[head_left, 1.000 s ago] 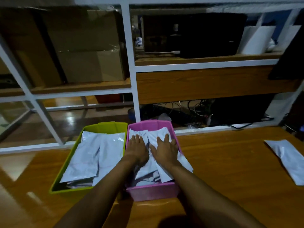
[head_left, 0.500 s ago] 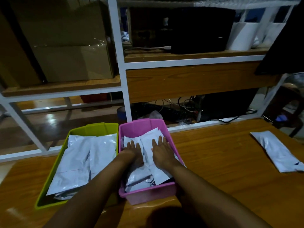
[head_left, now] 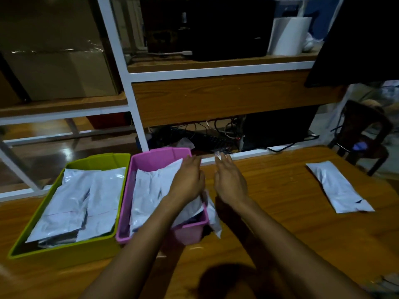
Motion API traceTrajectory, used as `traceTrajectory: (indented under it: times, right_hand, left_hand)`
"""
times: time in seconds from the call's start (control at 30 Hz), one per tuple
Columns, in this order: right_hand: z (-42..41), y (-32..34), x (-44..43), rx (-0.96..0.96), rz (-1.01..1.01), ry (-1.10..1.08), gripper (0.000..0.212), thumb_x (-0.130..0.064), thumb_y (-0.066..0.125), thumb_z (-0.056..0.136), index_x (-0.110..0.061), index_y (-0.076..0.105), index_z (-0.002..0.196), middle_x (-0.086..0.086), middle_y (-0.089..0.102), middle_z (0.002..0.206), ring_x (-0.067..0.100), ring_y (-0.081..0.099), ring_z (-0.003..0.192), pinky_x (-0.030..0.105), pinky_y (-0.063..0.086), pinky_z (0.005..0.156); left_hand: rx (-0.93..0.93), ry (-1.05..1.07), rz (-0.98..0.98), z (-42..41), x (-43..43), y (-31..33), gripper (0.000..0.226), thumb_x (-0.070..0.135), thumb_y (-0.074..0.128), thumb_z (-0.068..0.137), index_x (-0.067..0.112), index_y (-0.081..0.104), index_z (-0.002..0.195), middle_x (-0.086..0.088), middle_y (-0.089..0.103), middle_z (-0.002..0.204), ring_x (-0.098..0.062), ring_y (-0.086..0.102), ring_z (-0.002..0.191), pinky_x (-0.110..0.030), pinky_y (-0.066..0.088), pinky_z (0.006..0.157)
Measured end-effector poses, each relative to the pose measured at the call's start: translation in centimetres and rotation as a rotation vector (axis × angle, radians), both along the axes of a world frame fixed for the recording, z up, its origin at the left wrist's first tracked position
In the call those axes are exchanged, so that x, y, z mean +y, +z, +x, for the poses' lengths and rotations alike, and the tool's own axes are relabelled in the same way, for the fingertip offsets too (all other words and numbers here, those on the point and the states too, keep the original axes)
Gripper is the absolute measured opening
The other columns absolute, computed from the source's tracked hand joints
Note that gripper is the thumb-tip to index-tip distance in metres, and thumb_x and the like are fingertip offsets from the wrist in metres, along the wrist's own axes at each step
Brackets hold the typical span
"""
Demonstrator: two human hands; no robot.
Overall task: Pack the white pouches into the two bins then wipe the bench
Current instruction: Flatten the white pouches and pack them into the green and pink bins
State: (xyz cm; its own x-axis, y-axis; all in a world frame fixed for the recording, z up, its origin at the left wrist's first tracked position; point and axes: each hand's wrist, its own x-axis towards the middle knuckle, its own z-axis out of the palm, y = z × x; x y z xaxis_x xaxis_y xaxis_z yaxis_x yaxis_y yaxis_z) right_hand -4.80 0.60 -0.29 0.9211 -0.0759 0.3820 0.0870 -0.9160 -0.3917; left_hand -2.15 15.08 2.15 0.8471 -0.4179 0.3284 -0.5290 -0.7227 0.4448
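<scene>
Two bins stand side by side on the wooden bench [head_left: 269, 212]: a green bin [head_left: 64, 252] on the left and a pink bin [head_left: 151, 154] beside it, both filled with white pouches [head_left: 149, 190]. One pouch hangs over the pink bin's right wall. My left hand [head_left: 190, 180] hovers over the pink bin's right side, fingers apart, holding nothing. My right hand [head_left: 231, 182] is just right of the bin above the bench, fingers apart, holding nothing. A single white pouch [head_left: 339, 186] lies on the bench at the right.
A white-framed shelf unit [head_left: 133, 100] rises behind the bench with cardboard boxes, a black device and a white roll. Tangled cables [head_left: 216, 134] lie under the shelf. A dark chair [head_left: 362, 134] stands at the far right.
Both hands have lifted off the pouches in the pink bin and shifted right; the right hand now sits outside the bin. The view has turned to the right.
</scene>
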Motion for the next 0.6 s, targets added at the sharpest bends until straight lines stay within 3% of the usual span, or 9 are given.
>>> traceTrajectory:
  times: [0.07,0.13,0.2,0.27,0.37,0.43,0.6]
  right_hand:
    - [-0.6,-0.9,-2.6,0.034,0.016,-0.006,0.052,-0.015,0.042,0.098,-0.011,0.032,0.148,0.010,0.024,0.158,0.023,0.016,0.147,0.035,0.020,0.119]
    - [-1.0,-2.1,-5.1,0.077,-0.001,0.012,0.050,-0.018,0.045,0.098,-0.010,0.035,0.146,0.011,0.025,0.158,0.023,0.017,0.147,0.035,0.019,0.119]
    - [-1.3,-3.3,-7.0,0.138,-0.018,0.037,0.052,-0.020,0.045,0.097,-0.010,0.034,0.147,0.012,0.025,0.158,0.024,0.016,0.147,0.037,0.018,0.120]
    - [-1.6,-4.4,-9.2,0.222,-0.007,0.068,0.052,-0.020,0.043,0.098,-0.010,0.032,0.148,0.012,0.022,0.159,0.026,0.015,0.147,0.040,0.019,0.119]
    - [-1.8,-6.5,-12.2,0.315,-0.049,0.109,0.054,-0.016,0.043,0.097,-0.011,0.030,0.149,0.012,0.019,0.159,0.027,0.013,0.147,0.041,0.018,0.119]
    - [-1.7,-7.9,-14.4,0.374,-0.078,0.122,0.055,-0.017,0.042,0.097,-0.013,0.029,0.150,0.012,0.017,0.160,0.028,0.011,0.148,0.042,0.017,0.119]
    - [-2.0,-10.1,-20.1,0.463,-0.169,0.065,0.058,-0.019,0.041,0.097,-0.017,0.022,0.152,0.011,0.009,0.162,0.027,0.002,0.149,0.048,0.007,0.120]
  left_hand:
    - [-0.026,-0.065,0.061,-1.2,-3.8,-0.7,0.053,0.014,0.047,0.088,0.001,0.044,0.138,-0.022,0.047,0.140,-0.037,0.041,0.131,-0.042,0.033,0.111]
    - [0.030,-0.066,0.272,-2.0,-7.6,-1.8,0.060,0.024,0.049,0.091,-0.001,0.034,0.143,-0.024,0.037,0.148,-0.039,0.032,0.138,-0.041,0.022,0.116]
    - [0.207,0.041,0.542,-2.4,-10.3,-2.9,0.079,0.031,0.058,0.091,-0.001,0.016,0.150,-0.024,0.019,0.155,-0.040,0.016,0.145,-0.044,0.012,0.120]
    - [0.355,0.190,0.645,-2.7,-12.0,-5.1,0.081,0.031,0.056,0.093,-0.002,0.010,0.150,-0.030,0.010,0.156,-0.045,0.007,0.145,-0.051,0.008,0.119]
    - [0.417,0.427,0.642,-2.9,-12.5,-8.8,0.063,0.025,0.040,0.098,-0.002,0.015,0.149,-0.038,0.007,0.152,-0.053,0.009,0.141,-0.056,0.015,0.115]
    - [0.380,0.525,0.612,-2.9,-12.3,-10.9,0.059,0.023,0.038,0.096,-0.001,0.021,0.147,-0.040,0.012,0.150,-0.053,0.021,0.137,-0.052,0.026,0.110]
    - [0.218,0.538,0.539,-3.3,-12.1,-14.0,0.044,0.011,0.047,0.090,0.005,0.043,0.134,-0.033,0.038,0.139,-0.044,0.049,0.111,-0.045,0.048,0.086]
